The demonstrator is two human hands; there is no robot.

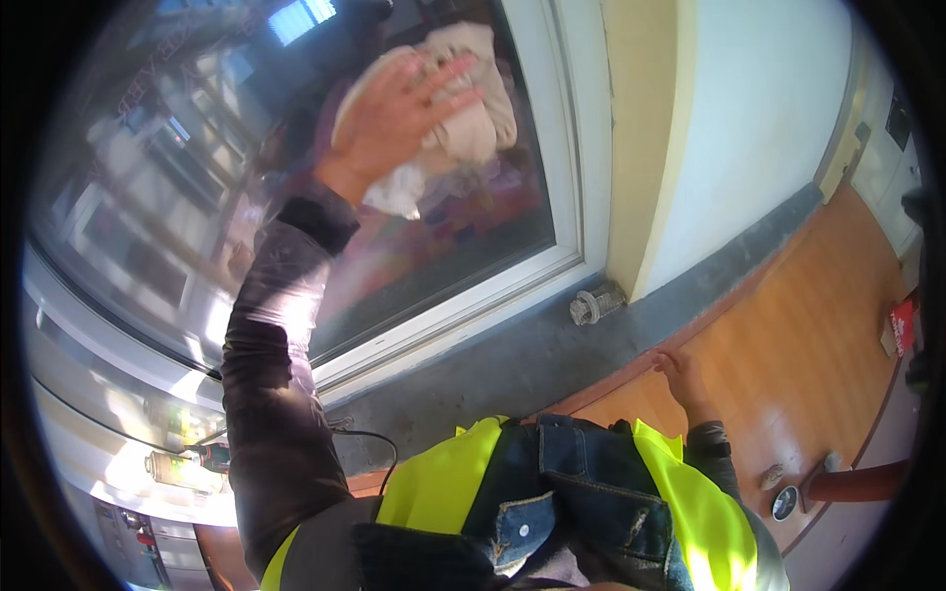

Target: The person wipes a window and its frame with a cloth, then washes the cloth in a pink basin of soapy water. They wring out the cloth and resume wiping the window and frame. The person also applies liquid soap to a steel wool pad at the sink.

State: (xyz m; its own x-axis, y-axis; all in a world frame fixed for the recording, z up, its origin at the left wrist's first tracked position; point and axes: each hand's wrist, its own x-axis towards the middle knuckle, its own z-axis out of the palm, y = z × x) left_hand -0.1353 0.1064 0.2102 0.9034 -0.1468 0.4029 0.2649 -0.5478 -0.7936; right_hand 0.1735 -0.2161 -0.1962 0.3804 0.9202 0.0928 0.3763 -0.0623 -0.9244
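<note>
My left hand (392, 118) presses a bunched beige cloth (473, 125) against the window glass (473, 236). Its fingers are spread over the folds, and a paler end of the cloth hangs below the palm. White framing (573, 185) borders the pane on its right and along the bottom. Low on the right, my right hand (681, 377) holds nothing, its fingers loosely bent and a little apart. Those fingertips are beside the reddish edge (628, 369) of the dark grey sill (517, 369); whether they touch it I cannot tell.
A clear ribbed container (597, 301) lies on the sill by the wall corner. Bottles (181, 469) stand on a sunlit ledge at left, near a black cable (377, 436). Over the wooden surface (783, 325) at right are a round tin (785, 504) and a reddish-brown post (857, 484).
</note>
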